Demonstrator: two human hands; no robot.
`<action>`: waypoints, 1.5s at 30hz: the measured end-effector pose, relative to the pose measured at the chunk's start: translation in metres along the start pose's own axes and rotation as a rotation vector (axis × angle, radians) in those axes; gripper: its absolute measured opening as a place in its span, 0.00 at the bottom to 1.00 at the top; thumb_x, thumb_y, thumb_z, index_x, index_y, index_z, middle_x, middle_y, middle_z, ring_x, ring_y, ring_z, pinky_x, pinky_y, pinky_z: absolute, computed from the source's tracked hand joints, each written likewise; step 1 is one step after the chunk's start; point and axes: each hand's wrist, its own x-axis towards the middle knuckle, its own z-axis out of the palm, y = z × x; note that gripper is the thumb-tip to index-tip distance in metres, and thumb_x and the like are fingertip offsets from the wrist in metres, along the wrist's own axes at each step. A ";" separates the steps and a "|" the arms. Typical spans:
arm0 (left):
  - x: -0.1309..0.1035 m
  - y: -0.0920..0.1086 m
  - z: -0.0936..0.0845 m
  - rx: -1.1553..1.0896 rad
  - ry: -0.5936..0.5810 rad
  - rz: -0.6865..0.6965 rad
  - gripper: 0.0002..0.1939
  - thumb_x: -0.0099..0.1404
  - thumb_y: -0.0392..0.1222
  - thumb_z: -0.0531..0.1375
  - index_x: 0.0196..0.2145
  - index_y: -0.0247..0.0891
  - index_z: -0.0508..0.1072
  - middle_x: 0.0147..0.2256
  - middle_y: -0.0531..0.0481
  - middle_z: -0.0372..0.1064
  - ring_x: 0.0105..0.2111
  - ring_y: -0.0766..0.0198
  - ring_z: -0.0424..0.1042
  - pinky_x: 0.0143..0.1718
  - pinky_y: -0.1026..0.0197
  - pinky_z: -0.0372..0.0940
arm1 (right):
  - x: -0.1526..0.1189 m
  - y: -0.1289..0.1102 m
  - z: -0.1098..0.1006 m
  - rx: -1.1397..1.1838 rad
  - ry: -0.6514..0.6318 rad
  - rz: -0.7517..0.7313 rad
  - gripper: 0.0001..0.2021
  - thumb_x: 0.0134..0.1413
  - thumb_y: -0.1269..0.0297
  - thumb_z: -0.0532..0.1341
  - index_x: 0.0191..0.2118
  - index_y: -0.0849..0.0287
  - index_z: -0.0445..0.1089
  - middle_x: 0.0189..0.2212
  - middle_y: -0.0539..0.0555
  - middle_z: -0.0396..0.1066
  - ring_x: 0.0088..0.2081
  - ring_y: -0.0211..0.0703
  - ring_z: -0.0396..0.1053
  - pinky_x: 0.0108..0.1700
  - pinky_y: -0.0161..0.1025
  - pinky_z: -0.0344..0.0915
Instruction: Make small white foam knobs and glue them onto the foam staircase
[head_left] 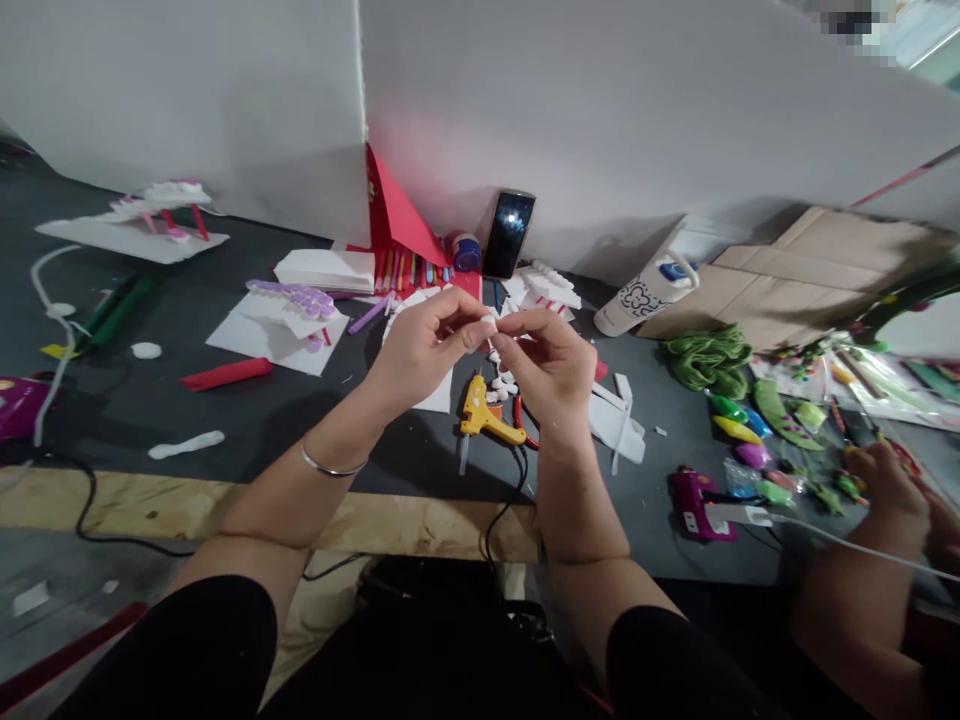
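My left hand and my right hand meet above the middle of the table, fingertips almost touching. Between them they pinch a small white clay-like piece, largely covered by the fingers. A yellow hot glue gun lies on the table just below the hands, a glue stick poking from its end. Small white lumps are beside it, partly hidden by my right hand. Behind my hands stands a small white model with red posts. A white sheet under my left hand is mostly covered.
On the left are a purple-topped model, a red clay stick and another white model. A phone leans on the partition near a white tumbler. At right, a co-worker's hands are beside colourful clay packs.
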 end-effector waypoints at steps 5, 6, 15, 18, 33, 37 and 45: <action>0.002 0.004 -0.003 0.036 -0.016 -0.049 0.13 0.68 0.52 0.66 0.36 0.39 0.77 0.30 0.50 0.77 0.31 0.65 0.76 0.35 0.63 0.70 | 0.001 0.000 -0.001 0.015 0.052 0.065 0.03 0.57 0.63 0.68 0.36 0.55 0.77 0.30 0.46 0.78 0.23 0.31 0.71 0.25 0.32 0.69; 0.002 0.005 -0.003 0.045 -0.016 -0.047 0.12 0.68 0.50 0.65 0.34 0.39 0.77 0.30 0.51 0.77 0.31 0.65 0.75 0.35 0.63 0.69 | 0.002 0.001 -0.001 0.040 0.054 0.071 0.03 0.56 0.63 0.69 0.35 0.55 0.77 0.29 0.45 0.78 0.22 0.30 0.70 0.24 0.31 0.68; 0.001 0.000 0.003 0.024 0.043 -0.053 0.13 0.66 0.50 0.66 0.30 0.39 0.73 0.26 0.53 0.72 0.26 0.68 0.69 0.30 0.64 0.66 | 0.002 0.002 0.004 -0.096 0.119 -0.011 0.03 0.60 0.63 0.66 0.35 0.55 0.74 0.27 0.45 0.76 0.23 0.32 0.69 0.25 0.33 0.67; 0.002 -0.004 0.007 -0.035 0.087 -0.072 0.14 0.65 0.50 0.67 0.30 0.39 0.72 0.25 0.54 0.71 0.25 0.69 0.68 0.28 0.64 0.66 | 0.003 0.002 0.007 -0.280 0.167 -0.281 0.03 0.61 0.68 0.64 0.35 0.53 0.73 0.29 0.46 0.77 0.27 0.35 0.72 0.30 0.36 0.71; 0.002 -0.011 0.010 -0.155 0.088 -0.137 0.23 0.63 0.64 0.68 0.37 0.39 0.75 0.31 0.51 0.77 0.27 0.67 0.74 0.27 0.63 0.71 | 0.005 0.009 0.004 -0.377 0.110 -0.437 0.04 0.66 0.66 0.62 0.42 0.51 0.75 0.36 0.51 0.79 0.37 0.41 0.76 0.37 0.42 0.74; 0.001 -0.010 0.010 -0.067 0.068 -0.100 0.19 0.67 0.59 0.66 0.39 0.38 0.77 0.35 0.49 0.79 0.30 0.66 0.75 0.31 0.63 0.71 | 0.004 0.007 0.000 -0.218 0.024 -0.204 0.07 0.67 0.64 0.62 0.47 0.52 0.76 0.38 0.50 0.79 0.38 0.38 0.76 0.37 0.37 0.73; -0.001 -0.009 0.011 0.030 0.076 -0.081 0.23 0.69 0.62 0.63 0.31 0.38 0.75 0.25 0.51 0.75 0.26 0.67 0.73 0.31 0.63 0.70 | 0.004 0.009 0.004 -0.179 0.095 -0.206 0.02 0.64 0.66 0.66 0.38 0.54 0.75 0.31 0.46 0.77 0.30 0.34 0.73 0.31 0.34 0.70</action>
